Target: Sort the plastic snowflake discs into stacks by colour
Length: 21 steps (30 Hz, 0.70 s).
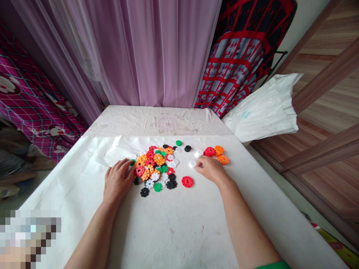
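A mixed pile of notched plastic discs point(159, 159) in red, orange, green, white and black lies on the white-covered table point(174, 224). My left hand point(117, 177) rests at the pile's left edge, fingers spread and lowered, its tips beside a green disc point(132, 162). To the right of the pile, my right hand point(211, 168) pinches a white disc point(192, 164) between thumb and fingers, close to the tabletop. Just beyond it sit white discs point(199, 153), a red stack point(209, 151) and orange discs point(219, 150). A red disc point(187, 182) lies apart in front.
Purple curtains point(162, 52) hang behind the table. A white bag point(266, 108) leans at its right far edge, near a red-and-black patterned cloth point(230, 56). Wooden doors point(328, 112) stand on the right. A pixelated patch covers the lower left corner.
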Available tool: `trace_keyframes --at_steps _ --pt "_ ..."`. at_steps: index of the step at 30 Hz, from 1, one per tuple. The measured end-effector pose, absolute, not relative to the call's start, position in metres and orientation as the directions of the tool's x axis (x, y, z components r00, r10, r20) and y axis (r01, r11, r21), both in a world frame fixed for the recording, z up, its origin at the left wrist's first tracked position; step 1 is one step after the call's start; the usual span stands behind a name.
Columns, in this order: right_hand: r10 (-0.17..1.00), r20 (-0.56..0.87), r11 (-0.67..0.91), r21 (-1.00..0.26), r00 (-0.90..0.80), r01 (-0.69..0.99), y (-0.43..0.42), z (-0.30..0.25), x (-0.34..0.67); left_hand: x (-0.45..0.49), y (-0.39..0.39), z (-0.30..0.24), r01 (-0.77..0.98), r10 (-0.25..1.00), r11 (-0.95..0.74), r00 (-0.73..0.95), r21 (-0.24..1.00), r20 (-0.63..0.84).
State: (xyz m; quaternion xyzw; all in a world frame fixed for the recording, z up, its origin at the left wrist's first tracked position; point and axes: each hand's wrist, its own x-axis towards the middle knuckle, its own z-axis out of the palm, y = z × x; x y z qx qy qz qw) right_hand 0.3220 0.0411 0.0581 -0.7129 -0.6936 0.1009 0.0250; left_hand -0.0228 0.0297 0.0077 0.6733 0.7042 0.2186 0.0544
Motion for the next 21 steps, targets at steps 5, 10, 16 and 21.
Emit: trace_keyframes --at_steps 5,10,16,21 --pt "0.995 -0.102 -0.02 -0.214 -0.002 0.977 0.038 0.064 0.319 -0.023 0.03 0.008 0.923 0.975 0.013 -0.097 0.385 0.2" --pt "0.993 0.017 0.115 -0.271 -0.115 0.956 0.045 0.06 0.294 -0.023 0.03 0.007 0.917 0.974 0.012 -0.1 0.399 0.202" --pt "0.976 -0.008 0.207 -0.286 -0.218 0.936 0.063 0.05 0.263 -0.023 0.03 0.006 0.914 0.972 0.01 -0.105 0.407 0.212" --pt "0.972 -0.037 0.213 -0.272 -0.231 0.938 0.069 0.045 0.257 -0.023 0.03 0.005 0.914 0.973 0.006 -0.098 0.405 0.209"
